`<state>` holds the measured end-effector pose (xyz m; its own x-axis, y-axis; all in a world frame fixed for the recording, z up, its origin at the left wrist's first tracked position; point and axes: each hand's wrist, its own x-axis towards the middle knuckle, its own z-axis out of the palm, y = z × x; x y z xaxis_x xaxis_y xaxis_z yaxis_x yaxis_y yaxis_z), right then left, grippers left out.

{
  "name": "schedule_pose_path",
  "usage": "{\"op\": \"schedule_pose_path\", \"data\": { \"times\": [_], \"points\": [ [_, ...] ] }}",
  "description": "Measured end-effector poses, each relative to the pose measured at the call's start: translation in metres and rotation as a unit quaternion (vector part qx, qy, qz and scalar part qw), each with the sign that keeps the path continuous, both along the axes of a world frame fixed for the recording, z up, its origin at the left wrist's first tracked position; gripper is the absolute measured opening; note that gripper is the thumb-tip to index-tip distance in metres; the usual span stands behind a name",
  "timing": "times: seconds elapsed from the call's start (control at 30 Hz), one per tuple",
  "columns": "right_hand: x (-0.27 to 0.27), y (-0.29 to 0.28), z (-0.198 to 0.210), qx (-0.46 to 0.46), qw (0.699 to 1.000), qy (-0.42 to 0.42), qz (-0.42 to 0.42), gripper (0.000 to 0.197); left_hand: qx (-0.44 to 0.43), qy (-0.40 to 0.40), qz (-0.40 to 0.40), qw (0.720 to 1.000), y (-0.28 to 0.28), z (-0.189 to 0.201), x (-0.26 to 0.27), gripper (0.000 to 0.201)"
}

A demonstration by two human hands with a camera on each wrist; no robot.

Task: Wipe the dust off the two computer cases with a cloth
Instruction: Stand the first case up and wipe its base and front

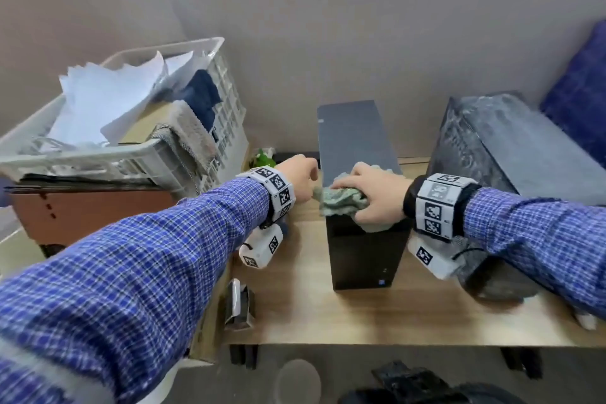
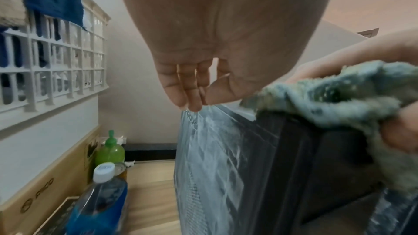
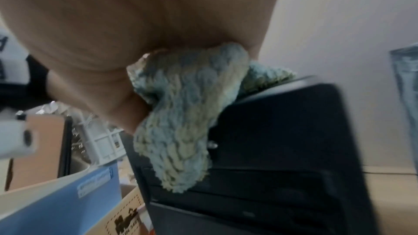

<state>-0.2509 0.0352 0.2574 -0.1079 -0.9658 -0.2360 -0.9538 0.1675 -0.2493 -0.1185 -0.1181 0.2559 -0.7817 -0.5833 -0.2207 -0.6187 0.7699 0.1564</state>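
Right hand (image 1: pixel 370 193) grips the cloth (image 1: pixel 341 202) on the centre case (image 1: pixel 355 138) (top seemingly clean); left hand (image 1: pixel 300 179) relaxed, right-frame case (image 1: pixel 511 147) dusty.

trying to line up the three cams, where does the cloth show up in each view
Head: the cloth lies centre frame, bunched under the right hand on the near end of the slim case's top.
Left wrist: cloth at the right edge, on the case's top corner.
Right wrist: cloth centre, hanging below the palm over the case's front.
Shared landmark: the slim case.
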Motion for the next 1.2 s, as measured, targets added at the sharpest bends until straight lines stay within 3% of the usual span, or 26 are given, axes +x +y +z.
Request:
{"op": "schedule_pose_path", "data": {
  "times": [0.13,0.33,0.53,0.67,0.77,1.07,1.2],
  "points": [
    [0.015,-0.024,-0.002,0.032,0.998,0.022,0.044,0.072,-0.022,0.01,-0.008,1.0,-0.014,0.01,-0.023,0.026],
    [0.011,-0.029,-0.01,0.021,0.991,0.093,0.089,0.084,-0.06,-0.021,0.015,0.998,-0.047,0.008,-0.071,0.041],
    [-0.007,-0.04,-0.007,0.051,0.992,0.0,0.115,0.091,-0.1,-0.079,0.046,0.991,-0.086,-0.004,-0.122,0.054],
    [-0.015,-0.05,-0.008,0.077,0.987,-0.011,0.142,0.093,-0.112,-0.114,0.045,0.986,-0.104,-0.014,-0.153,0.07],
    [-0.021,-0.055,-0.008,0.081,0.983,-0.03,0.161,0.093,-0.127,-0.143,0.006,0.982,-0.114,-0.019,-0.171,0.063],
    [-0.029,-0.061,-0.014,0.069,0.978,-0.059,0.186,0.09,-0.06,-0.049,0.053,0.996,-0.149,-0.033,-0.201,0.084],
    [-0.029,-0.06,-0.014,0.069,0.977,-0.054,0.192,0.089,-0.051,-0.051,0.054,0.996,-0.154,-0.033,-0.204,0.093]
  ]
}}
